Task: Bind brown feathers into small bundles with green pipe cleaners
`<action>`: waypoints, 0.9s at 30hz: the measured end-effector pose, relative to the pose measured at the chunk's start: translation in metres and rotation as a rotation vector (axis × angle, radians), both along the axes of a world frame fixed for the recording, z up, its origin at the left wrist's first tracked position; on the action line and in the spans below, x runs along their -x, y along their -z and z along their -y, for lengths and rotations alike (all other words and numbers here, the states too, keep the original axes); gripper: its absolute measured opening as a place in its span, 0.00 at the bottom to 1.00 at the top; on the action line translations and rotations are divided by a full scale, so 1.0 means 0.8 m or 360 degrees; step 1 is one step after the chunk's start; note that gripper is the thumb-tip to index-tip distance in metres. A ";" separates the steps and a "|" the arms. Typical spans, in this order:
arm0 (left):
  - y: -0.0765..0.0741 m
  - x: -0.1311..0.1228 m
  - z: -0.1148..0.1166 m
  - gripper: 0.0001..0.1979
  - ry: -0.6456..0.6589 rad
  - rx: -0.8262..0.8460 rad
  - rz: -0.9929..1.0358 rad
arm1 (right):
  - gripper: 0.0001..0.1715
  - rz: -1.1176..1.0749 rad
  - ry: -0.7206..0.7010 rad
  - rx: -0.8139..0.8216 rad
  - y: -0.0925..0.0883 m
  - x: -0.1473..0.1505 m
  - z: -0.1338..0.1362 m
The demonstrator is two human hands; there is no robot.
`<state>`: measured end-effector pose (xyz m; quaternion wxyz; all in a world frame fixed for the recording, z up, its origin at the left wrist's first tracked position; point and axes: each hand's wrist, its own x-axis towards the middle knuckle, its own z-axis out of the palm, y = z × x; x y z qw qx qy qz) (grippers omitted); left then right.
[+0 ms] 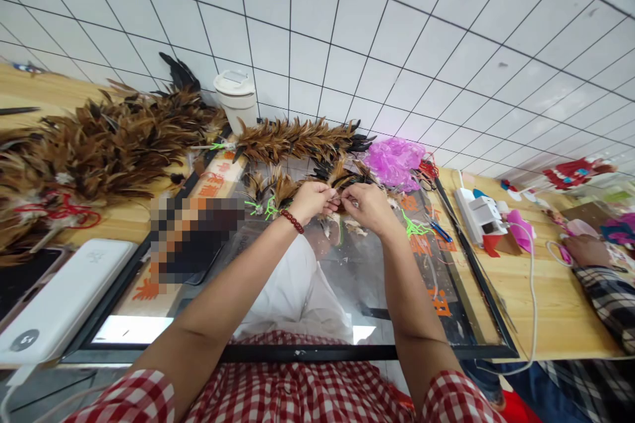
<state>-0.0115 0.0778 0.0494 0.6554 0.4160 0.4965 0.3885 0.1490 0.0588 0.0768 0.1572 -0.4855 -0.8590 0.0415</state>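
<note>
My left hand (313, 201), with a beaded bracelet at its wrist, is closed in a pinch at the middle of a glass panel in a black frame (317, 351). My right hand (371, 205) pinches right beside it, the fingertips almost touching. Brown feathers (337, 175) rise just behind the fingertips and seem held in the left hand. What the right fingers hold is too small to make out. Loose brown feathers (280, 186) lie left of the hands, by bright green ties (268, 208). More green strands (415, 226) are to the right.
Behind lies a long feather strip (297, 140) by a lidded white cup (237, 98) and a purple plastic bag (397, 160). A big feather pile (124, 139) and white power bank (69, 301) are left. Small blue-handled pliers (440, 231), a power strip (469, 215) and another person's hand (588, 251) are right.
</note>
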 end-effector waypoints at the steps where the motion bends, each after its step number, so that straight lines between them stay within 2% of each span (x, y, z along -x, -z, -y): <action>1: 0.001 0.000 0.000 0.09 0.0027 0.0001 -0.0005 | 0.07 -0.0002 0.0006 -0.0008 0.000 0.000 0.000; 9: 0.003 0.005 0.001 0.13 0.0350 -0.0050 -0.0050 | 0.10 0.0033 0.0012 -0.0048 -0.001 0.004 0.000; 12: 0.002 0.006 -0.002 0.12 0.0137 -0.0168 -0.0041 | 0.12 0.0110 0.0204 -0.0049 0.001 0.004 0.000; 14: -0.002 0.007 -0.004 0.10 -0.0068 -0.0218 0.0038 | 0.13 0.0263 0.0375 0.0101 0.005 0.005 -0.001; 15: -0.005 0.008 -0.004 0.09 -0.0143 -0.0230 0.0079 | 0.13 0.0344 0.0392 0.0238 0.007 0.007 -0.001; 18: -0.012 0.010 -0.005 0.09 -0.0280 -0.0256 0.0151 | 0.17 0.0462 0.0237 0.0692 0.016 0.020 0.000; 20: -0.014 0.011 -0.006 0.08 -0.0336 -0.0260 0.0173 | 0.17 0.0492 0.0186 0.0893 0.021 0.032 0.002; 24: -0.014 0.012 -0.007 0.07 -0.0369 -0.0245 0.0215 | 0.07 0.0468 0.0166 0.1040 0.023 0.041 0.002; 27: -0.013 0.014 -0.008 0.06 -0.0384 -0.0201 0.0292 | 0.07 0.0078 0.0076 0.1054 0.021 0.026 -0.002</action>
